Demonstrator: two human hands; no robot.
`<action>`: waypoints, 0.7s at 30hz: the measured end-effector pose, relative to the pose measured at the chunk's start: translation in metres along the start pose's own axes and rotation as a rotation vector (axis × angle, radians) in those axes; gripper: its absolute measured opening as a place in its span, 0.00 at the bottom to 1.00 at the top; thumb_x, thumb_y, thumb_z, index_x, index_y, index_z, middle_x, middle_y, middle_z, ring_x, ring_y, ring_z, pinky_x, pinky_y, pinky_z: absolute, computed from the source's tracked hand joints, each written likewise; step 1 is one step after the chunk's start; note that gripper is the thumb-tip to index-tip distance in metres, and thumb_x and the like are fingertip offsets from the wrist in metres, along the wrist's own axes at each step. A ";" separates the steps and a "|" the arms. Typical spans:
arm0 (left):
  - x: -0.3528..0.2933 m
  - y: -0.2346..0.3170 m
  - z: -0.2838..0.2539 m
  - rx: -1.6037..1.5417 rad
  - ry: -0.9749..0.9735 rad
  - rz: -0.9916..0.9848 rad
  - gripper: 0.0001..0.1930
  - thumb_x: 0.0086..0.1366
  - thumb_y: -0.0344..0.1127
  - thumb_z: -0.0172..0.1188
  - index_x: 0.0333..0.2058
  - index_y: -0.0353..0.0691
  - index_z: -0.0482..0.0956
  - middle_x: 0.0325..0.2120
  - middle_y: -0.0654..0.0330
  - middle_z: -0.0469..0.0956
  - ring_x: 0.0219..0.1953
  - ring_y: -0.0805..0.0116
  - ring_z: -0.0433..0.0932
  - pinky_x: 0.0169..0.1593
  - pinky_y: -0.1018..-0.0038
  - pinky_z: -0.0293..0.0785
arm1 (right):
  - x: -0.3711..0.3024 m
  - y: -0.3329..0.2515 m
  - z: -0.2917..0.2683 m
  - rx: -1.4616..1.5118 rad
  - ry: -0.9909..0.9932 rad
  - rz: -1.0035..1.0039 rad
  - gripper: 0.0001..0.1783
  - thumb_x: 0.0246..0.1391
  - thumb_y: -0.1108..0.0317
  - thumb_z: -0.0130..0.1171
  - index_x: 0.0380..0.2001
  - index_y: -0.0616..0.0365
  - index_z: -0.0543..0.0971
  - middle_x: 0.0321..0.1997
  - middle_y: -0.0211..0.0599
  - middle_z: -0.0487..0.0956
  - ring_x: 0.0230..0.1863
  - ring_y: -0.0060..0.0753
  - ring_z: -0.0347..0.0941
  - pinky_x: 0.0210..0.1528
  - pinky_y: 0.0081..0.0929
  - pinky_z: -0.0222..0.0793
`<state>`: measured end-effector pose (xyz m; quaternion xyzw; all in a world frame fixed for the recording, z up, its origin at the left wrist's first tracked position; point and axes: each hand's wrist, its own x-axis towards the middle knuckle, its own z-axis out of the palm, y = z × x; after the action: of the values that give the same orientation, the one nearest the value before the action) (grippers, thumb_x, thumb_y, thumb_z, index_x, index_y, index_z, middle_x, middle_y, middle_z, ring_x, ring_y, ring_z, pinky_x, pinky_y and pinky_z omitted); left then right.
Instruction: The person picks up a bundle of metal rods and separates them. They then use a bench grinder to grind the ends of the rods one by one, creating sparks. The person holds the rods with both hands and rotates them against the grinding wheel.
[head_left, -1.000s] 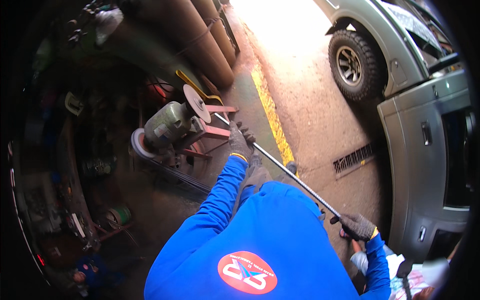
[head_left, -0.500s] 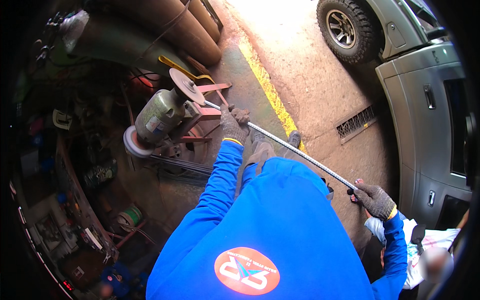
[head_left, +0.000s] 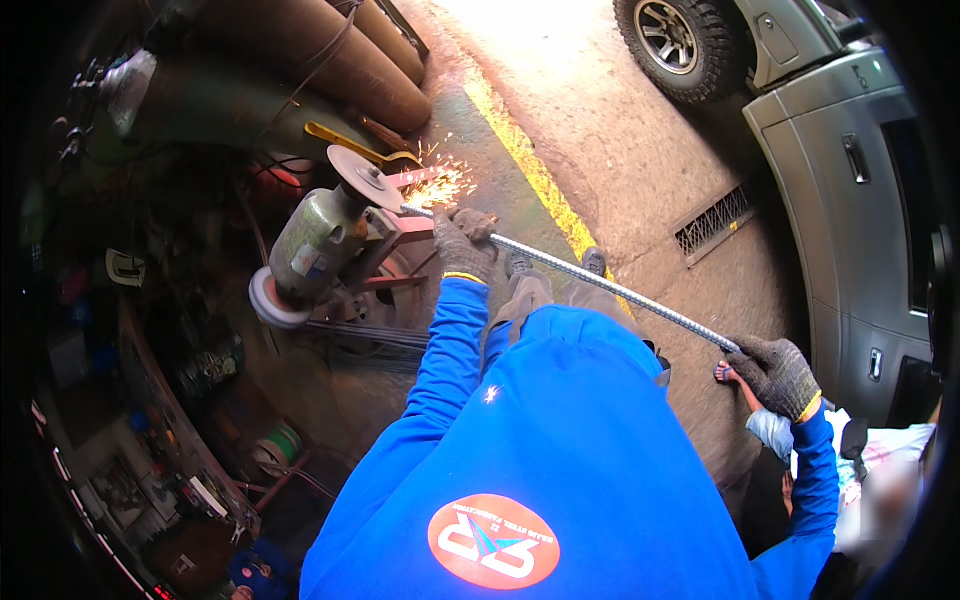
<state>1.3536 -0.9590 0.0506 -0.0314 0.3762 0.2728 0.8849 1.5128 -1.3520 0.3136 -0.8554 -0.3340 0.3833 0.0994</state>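
Observation:
A long ribbed steel rebar [head_left: 615, 288] slants across in front of me, gripped in both gloved hands. My left hand [head_left: 463, 246], in a grey knit glove with a yellow cuff, closes round it near its far-left end. My right hand [head_left: 780, 376] is wrapped round the other end at the right. That left end meets the edge of a thin disc [head_left: 364, 178] on a green bench grinder [head_left: 312, 243]. Bright sparks [head_left: 440, 183] spray from the contact, beyond my left hand. A thicker grinding wheel [head_left: 276, 300] sits on the machine's nearer side.
Large brown cylinders [head_left: 350, 65] and a yellow-handled tool [head_left: 345, 142] lie behind the grinder. A silver vehicle [head_left: 850, 210] stands at the right, beside a floor grate [head_left: 712, 227]. Another person [head_left: 880, 470] is at the lower right, close to my right arm.
Sparks have appeared where the rebar's end meets the disc. My right hand has shifted slightly to the right in the picture, still on the bar; my left hand keeps its grip.

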 end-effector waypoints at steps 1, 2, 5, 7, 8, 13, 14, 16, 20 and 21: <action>-0.002 0.000 0.005 -0.009 0.003 0.000 0.23 0.69 0.50 0.46 0.16 0.49 0.57 0.09 0.71 0.52 0.09 0.77 0.51 0.15 0.78 0.51 | 0.001 -0.002 -0.002 -0.026 -0.001 -0.010 0.15 0.54 0.57 0.61 0.40 0.56 0.81 0.26 0.51 0.79 0.28 0.52 0.78 0.30 0.40 0.72; -0.005 0.000 0.010 -0.017 0.005 -0.001 0.23 0.69 0.50 0.46 0.16 0.49 0.57 0.09 0.71 0.52 0.09 0.77 0.51 0.15 0.78 0.51 | 0.000 -0.003 0.000 -0.064 0.064 -0.062 0.14 0.55 0.58 0.60 0.40 0.55 0.81 0.23 0.47 0.79 0.26 0.48 0.78 0.28 0.38 0.72; 0.002 0.006 0.002 -0.030 -0.012 -0.010 0.23 0.70 0.51 0.44 0.16 0.49 0.57 0.09 0.71 0.53 0.09 0.76 0.50 0.16 0.77 0.52 | 0.002 -0.015 -0.009 -0.066 0.058 -0.043 0.14 0.55 0.58 0.60 0.41 0.53 0.80 0.20 0.40 0.79 0.23 0.42 0.78 0.26 0.35 0.72; -0.003 0.004 0.010 -0.049 -0.023 -0.025 0.24 0.70 0.51 0.44 0.15 0.49 0.57 0.09 0.71 0.53 0.10 0.76 0.50 0.17 0.77 0.52 | 0.001 -0.014 -0.008 -0.171 0.130 -0.080 0.14 0.55 0.58 0.60 0.43 0.50 0.80 0.18 0.33 0.79 0.21 0.36 0.78 0.25 0.32 0.71; -0.005 0.005 0.012 -0.069 -0.031 -0.037 0.24 0.70 0.51 0.43 0.15 0.49 0.57 0.09 0.71 0.53 0.10 0.76 0.50 0.17 0.77 0.52 | 0.001 -0.016 -0.011 -0.217 0.152 -0.095 0.15 0.55 0.57 0.60 0.43 0.49 0.80 0.18 0.33 0.79 0.21 0.36 0.78 0.24 0.32 0.71; 0.000 0.006 0.007 -0.083 -0.062 -0.025 0.25 0.70 0.51 0.43 0.14 0.50 0.57 0.09 0.70 0.54 0.10 0.76 0.50 0.17 0.78 0.53 | 0.000 -0.017 -0.014 -0.443 0.260 -0.159 0.15 0.52 0.56 0.62 0.43 0.45 0.80 0.15 0.32 0.76 0.19 0.38 0.76 0.22 0.36 0.68; 0.004 0.009 0.003 -0.085 -0.082 -0.036 0.24 0.70 0.51 0.43 0.14 0.50 0.56 0.09 0.70 0.53 0.10 0.76 0.50 0.17 0.77 0.53 | 0.001 -0.018 -0.015 -0.477 0.288 -0.178 0.15 0.51 0.56 0.62 0.43 0.45 0.80 0.15 0.33 0.75 0.18 0.39 0.75 0.21 0.37 0.68; 0.009 0.014 -0.001 -0.088 -0.122 -0.058 0.24 0.70 0.51 0.43 0.14 0.50 0.56 0.09 0.70 0.53 0.10 0.76 0.50 0.17 0.77 0.54 | 0.001 -0.020 -0.018 -0.544 0.340 -0.216 0.15 0.50 0.56 0.62 0.42 0.44 0.80 0.14 0.35 0.73 0.18 0.41 0.74 0.20 0.38 0.66; 0.011 0.015 -0.003 -0.104 -0.151 -0.056 0.24 0.70 0.50 0.42 0.14 0.51 0.56 0.08 0.71 0.52 0.10 0.76 0.51 0.18 0.77 0.55 | 0.002 -0.018 -0.021 -0.588 0.407 -0.265 0.16 0.48 0.56 0.63 0.41 0.43 0.80 0.14 0.36 0.71 0.17 0.41 0.71 0.19 0.39 0.63; 0.009 0.014 0.000 -0.112 -0.138 -0.054 0.23 0.70 0.50 0.42 0.15 0.51 0.56 0.08 0.71 0.52 0.10 0.76 0.51 0.18 0.77 0.55 | 0.002 -0.019 -0.022 -0.616 0.418 -0.276 0.16 0.47 0.57 0.63 0.41 0.43 0.80 0.13 0.36 0.70 0.17 0.40 0.71 0.19 0.38 0.63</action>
<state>1.3522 -0.9429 0.0463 -0.0721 0.2975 0.2710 0.9126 1.5205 -1.3350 0.3358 -0.8519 -0.5176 0.0657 -0.0453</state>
